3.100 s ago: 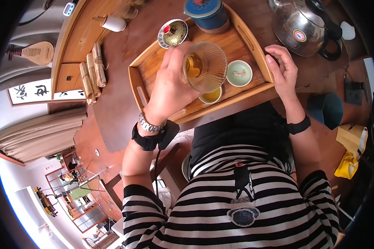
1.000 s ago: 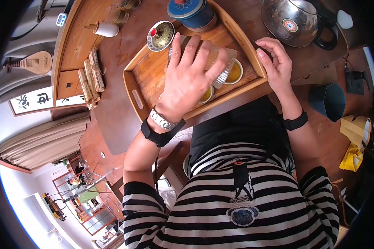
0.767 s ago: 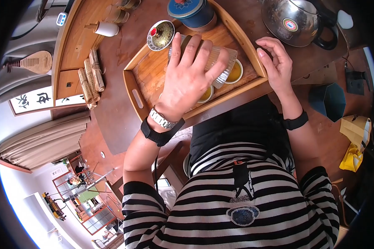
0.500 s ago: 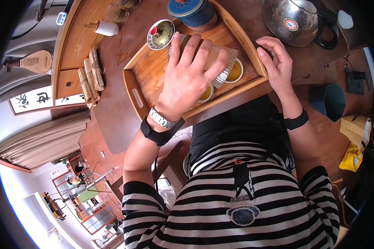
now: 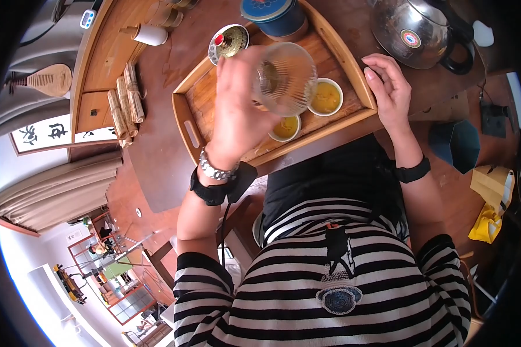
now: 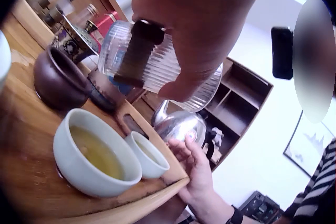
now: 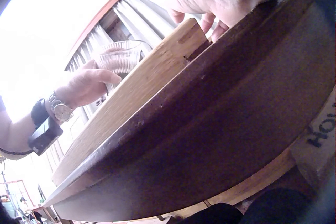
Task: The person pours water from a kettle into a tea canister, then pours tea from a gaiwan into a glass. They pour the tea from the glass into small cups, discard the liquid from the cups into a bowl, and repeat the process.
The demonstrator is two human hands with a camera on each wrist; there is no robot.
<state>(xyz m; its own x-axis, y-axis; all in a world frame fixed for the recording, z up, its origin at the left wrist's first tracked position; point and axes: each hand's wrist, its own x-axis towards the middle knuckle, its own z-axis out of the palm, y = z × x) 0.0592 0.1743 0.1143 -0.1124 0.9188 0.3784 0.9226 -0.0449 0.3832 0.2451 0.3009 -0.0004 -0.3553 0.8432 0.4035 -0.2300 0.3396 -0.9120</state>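
My left hand (image 5: pixel 231 115) grips a ribbed clear glass pitcher (image 5: pixel 295 75) above the wooden tray (image 5: pixel 198 87). In the left wrist view, my thumb presses the pitcher's ribbed side, and a dark band runs around the glass. Below stand two white cups of yellow tea: the right cup (image 5: pixel 326 97) by the tray's corner and the near cup (image 5: pixel 286 128) by its front edge. A dark brown pot (image 6: pixel 60 79) sits on the tray, hidden by my left hand in the head view. My right hand (image 5: pixel 391 92) rests at the tray's right corner, fingers loosely bent.
A blue lidded canister (image 5: pixel 272 17) stands at the tray's back. Left of it is a patterned vessel with a red knob (image 5: pixel 228 43). A steel kettle (image 5: pixel 408 34) is to the right. Tied bamboo rolls (image 5: pixel 121 104) lie at the left.
The right cup, nearly empty at first, now holds yellow tea. My left hand had tilted the pitcher over the cups and has turned it back upright. The right hand stays at the tray corner.
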